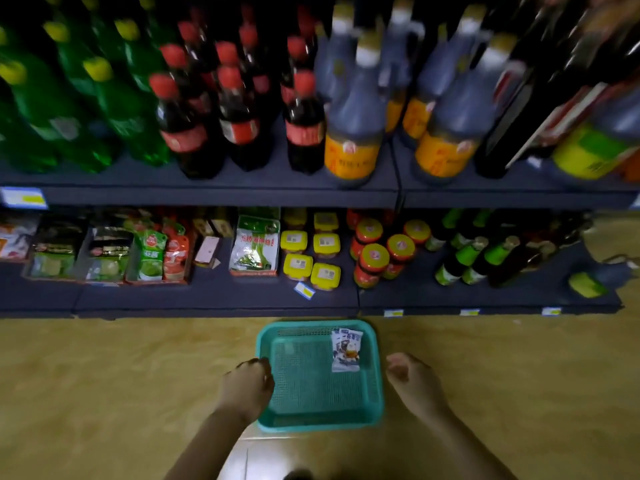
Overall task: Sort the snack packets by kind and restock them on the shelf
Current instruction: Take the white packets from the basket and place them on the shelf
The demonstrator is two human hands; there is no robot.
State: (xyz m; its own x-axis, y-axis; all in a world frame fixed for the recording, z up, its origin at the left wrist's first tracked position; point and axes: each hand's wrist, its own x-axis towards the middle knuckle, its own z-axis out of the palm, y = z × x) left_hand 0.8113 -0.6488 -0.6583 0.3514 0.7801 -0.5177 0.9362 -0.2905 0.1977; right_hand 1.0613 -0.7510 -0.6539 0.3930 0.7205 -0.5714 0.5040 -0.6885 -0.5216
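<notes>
A teal mesh basket (311, 393) sits on the floor in front of the lower shelf (207, 294). One white and blue snack packet (345, 349) lies in its far right corner. My left hand (247, 388) lies over the basket's left rim with its fingers curled round the edge. My right hand (414, 382) hovers just off the right rim, fingers loosely curled and holding nothing. On the lower shelf, display boxes at the left hold green packets (150, 254) and red packets (176, 254), and a white and green bag (254, 249) stands in the middle.
Yellow-lidded tubs (311, 258), red-lidded jars (377, 252) and green-labelled bottles (467, 258) fill the lower shelf's right half. The upper shelf (207, 197) carries green, cola and sauce bottles. A loose price tag (304, 290) lies near the shelf's front. The floor is tan.
</notes>
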